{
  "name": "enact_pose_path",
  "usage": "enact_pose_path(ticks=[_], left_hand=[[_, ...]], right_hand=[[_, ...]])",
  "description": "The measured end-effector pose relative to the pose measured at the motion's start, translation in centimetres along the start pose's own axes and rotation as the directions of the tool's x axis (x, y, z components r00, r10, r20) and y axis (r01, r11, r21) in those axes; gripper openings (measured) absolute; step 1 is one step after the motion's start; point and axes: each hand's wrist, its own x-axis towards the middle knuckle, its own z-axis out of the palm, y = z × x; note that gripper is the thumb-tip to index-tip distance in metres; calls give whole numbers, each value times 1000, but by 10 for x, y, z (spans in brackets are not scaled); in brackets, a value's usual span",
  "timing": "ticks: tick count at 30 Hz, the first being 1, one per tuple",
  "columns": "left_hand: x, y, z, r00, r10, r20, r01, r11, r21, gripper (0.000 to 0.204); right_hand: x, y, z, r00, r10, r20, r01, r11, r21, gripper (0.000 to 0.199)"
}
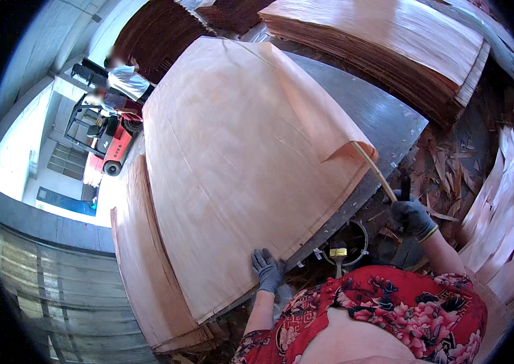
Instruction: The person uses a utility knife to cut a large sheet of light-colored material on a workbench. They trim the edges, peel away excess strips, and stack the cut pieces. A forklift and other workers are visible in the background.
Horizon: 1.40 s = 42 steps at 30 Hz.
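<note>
A wide, pale wood veneer sheet (226,145) covers most of a grey metal-topped table (378,109). My left hand (267,270), in a grey glove, lies flat with fingers stretched on the sheet near its front edge. My right hand (411,217), gloved the same way, is closed round the near end of a thin wooden stick (375,168). The stick's far part runs into the curled right edge of the veneer and is hidden there. A dark upright shape shows at my right hand; I cannot tell what it is.
A brush (337,253) lies by a round container (363,233) at the table's front edge. Veneer stacks (378,30) stand at the back, another (147,267) at left. Scraps (451,170) litter the right floor. Two people are near a red forklift (111,142) far left.
</note>
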Motion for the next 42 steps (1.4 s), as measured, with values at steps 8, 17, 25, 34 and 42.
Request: enact_pose_path(ticks=[8, 17, 25, 34, 42], left_hand=[[3, 11, -5, 992, -68, 103, 65, 997, 31, 82], [-8, -2, -5, 973, -122, 195, 114, 992, 50, 84], [10, 11, -10, 979, -109, 173, 96, 992, 79, 82], [17, 15, 5, 999, 32, 10, -34, 982, 186, 74], [-37, -10, -23, 762, -602, -240, 526, 791, -314, 90]], right_hand=[[-21, -24, -23, 968, -204, -149, 227, 960, 163, 26], [-24, -82, -101, 815, -516, -264, 500, 856, -128, 22], [72, -276, -249, 352, -691, -632, 382, 722, -577, 35], [110, -42, -99, 915, -47, -402, -38, 979, -201, 23], [133, 24, -32, 884, -40, -465, 0, 996, -85, 26]])
